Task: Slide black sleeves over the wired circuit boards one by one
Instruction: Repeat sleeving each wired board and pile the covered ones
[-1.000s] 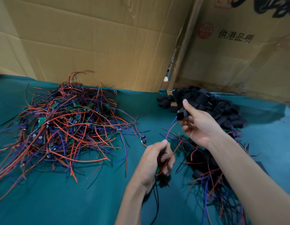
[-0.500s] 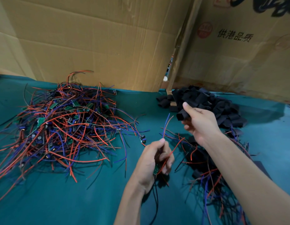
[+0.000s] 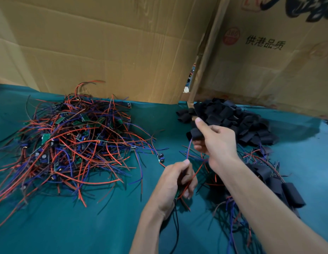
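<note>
A black sleeve (image 3: 195, 134) is pinched betw. thumb and fingers of the right hand (image 3: 215, 141), raised just near of the sleeve pile (image 3: 233, 118) at far right. A blue wire (image 3: 189, 149) runs from the sleeve's lower end down to the left hand (image 3: 175, 182), which is clenched round a green board (image 3: 177, 194) and its red/blue wires, centre-near above the teal cloth (image 3: 67, 226). Unsleeved boards w/ wires are heaped at left (image 3: 67, 143). Sleeved ones (image 3: 280, 187) are laid at right, partly under the right forearm. Cardboard walls (image 3: 104, 48) are stood at the far edge.
</note>
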Available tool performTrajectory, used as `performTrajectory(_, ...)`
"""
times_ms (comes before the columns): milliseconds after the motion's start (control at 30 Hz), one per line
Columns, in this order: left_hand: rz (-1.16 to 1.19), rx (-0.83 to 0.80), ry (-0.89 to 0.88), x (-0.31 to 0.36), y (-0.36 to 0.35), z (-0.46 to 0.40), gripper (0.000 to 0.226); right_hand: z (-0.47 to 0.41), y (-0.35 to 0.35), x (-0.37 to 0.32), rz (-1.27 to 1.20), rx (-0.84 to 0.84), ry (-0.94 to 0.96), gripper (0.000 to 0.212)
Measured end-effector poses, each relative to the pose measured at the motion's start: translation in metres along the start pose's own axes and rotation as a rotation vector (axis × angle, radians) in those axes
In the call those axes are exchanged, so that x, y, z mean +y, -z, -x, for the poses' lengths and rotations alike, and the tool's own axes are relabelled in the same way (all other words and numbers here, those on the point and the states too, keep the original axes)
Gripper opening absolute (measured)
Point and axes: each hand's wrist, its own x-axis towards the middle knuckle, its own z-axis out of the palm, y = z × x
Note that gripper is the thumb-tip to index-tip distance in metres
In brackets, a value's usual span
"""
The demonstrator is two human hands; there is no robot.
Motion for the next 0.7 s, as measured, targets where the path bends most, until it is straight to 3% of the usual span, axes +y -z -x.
performTrajectory(167,0.087,0.056,0.032,0.000,0.001,-0.002,0.037,0.019,0.007,0.001,0.248,-0.281,0.057,0.044)
performTrajectory(300,0.205,0.114,0.038,0.000,0.003,-0.004,0.023,0.025,0.008,-0.002,0.272,-0.350,0.124,0.034)
performTrajectory(433,0.222,0.169,0.026,-0.001,0.003,-0.005,0.026,0.026,0.006,-0.004,0.365,-0.436,0.128,0.027)
performTrajectory(600,0.266,0.252,-0.018,0.003,0.002,-0.004,0.018,0.029,0.003,-0.003,0.411,-0.449,0.186,0.028)
performTrajectory(700,0.255,0.280,-0.009,0.003,0.003,-0.005,0.008,0.023,0.003,-0.011,0.283,-0.348,0.165,0.025)
